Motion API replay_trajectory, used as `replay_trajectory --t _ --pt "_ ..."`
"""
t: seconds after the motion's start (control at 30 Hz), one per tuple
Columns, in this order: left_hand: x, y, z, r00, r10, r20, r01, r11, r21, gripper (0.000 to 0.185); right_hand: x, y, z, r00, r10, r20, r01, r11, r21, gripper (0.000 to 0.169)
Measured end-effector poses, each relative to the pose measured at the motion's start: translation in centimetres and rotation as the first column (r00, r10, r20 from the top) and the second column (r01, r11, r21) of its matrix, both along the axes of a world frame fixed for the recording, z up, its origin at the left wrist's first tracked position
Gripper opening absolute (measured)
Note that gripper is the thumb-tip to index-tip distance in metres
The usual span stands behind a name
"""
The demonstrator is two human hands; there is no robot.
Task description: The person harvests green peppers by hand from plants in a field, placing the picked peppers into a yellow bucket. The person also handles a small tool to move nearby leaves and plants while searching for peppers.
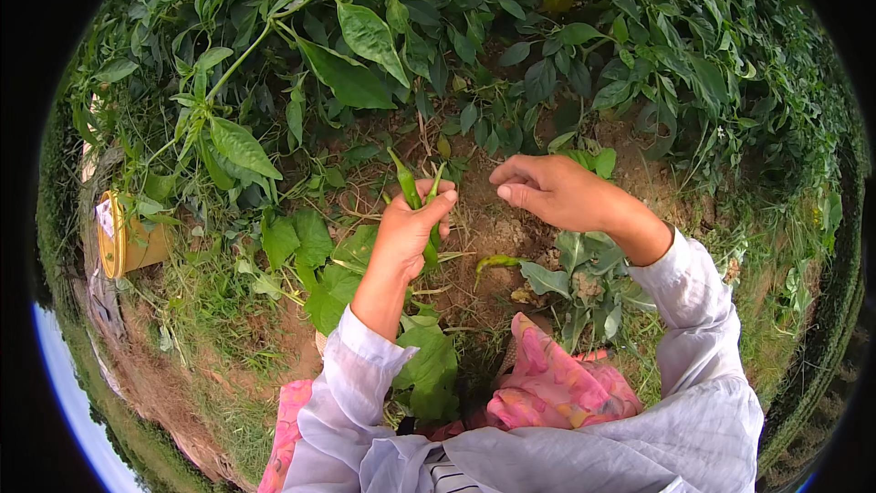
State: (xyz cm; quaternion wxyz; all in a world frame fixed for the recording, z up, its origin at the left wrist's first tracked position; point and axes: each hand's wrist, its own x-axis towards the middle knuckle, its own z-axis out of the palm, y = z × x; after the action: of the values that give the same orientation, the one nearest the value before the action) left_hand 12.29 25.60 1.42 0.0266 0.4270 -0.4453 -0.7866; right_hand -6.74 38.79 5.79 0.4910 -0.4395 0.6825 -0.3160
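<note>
My left hand point(410, 222) is closed around several green chili peppers point(408, 186). Their tips and stems stick out above the thumb and below the palm. To the right, my right hand point(554, 193) hangs over bare soil with its fingers loosely curled. A small gap parts its thumb from the index finger, and nothing shows between them. Below the space between both hands, a curled yellowish-green pepper point(498, 261) lies on the soil, its end close to a grey-green leafy plant point(571, 267).
Pepper plants point(356, 55) with dense leaves stand across the far side, one branch reaching forward at the left. A yellow plastic bucket point(144, 245) lies on its side at far left. Broad-leaved plants point(335, 291) grow by my left forearm. Pink patterned cloth point(554, 383) covers my lap.
</note>
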Motion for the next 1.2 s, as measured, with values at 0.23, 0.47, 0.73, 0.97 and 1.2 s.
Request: replay_trajectory --t 0.23,0.47,0.73,0.97,1.2 --pt "-11.0 -5.2 5.0 0.876 -0.364 0.315 0.358 0.055 -0.932 0.051 -3.5 -6.7 -3.2 0.952 -0.303 0.051 0.307 0.93 -0.201 0.03" --pt "-15.4 -13.3 11.8 0.957 -0.165 0.237 0.216 -0.137 -0.967 0.054 -7.1 -4.9 2.2 0.749 -0.516 0.415 0.601 0.794 -0.096 0.044" --pt "-14.4 -19.7 16.2 0.957 0.009 0.291 0.291 -0.043 -0.956 0.056 -9.6 -2.6 4.7 0.529 -0.603 0.597 0.844 0.447 -0.296 0.068" --pt "-14.1 -21.6 18.9 0.943 -0.068 0.325 0.328 0.344 -0.88 0.059 -7.8 -1.7 3.4 0.445 -0.675 0.588 0.89 0.406 -0.208 0.067" --pt "-15.6 -21.9 19.5 0.915 -0.187 0.358 0.403 0.39 -0.828 0.061 -5.7 -4.0 2.0 0.675 -0.654 0.34 0.737 0.588 -0.332 0.044"
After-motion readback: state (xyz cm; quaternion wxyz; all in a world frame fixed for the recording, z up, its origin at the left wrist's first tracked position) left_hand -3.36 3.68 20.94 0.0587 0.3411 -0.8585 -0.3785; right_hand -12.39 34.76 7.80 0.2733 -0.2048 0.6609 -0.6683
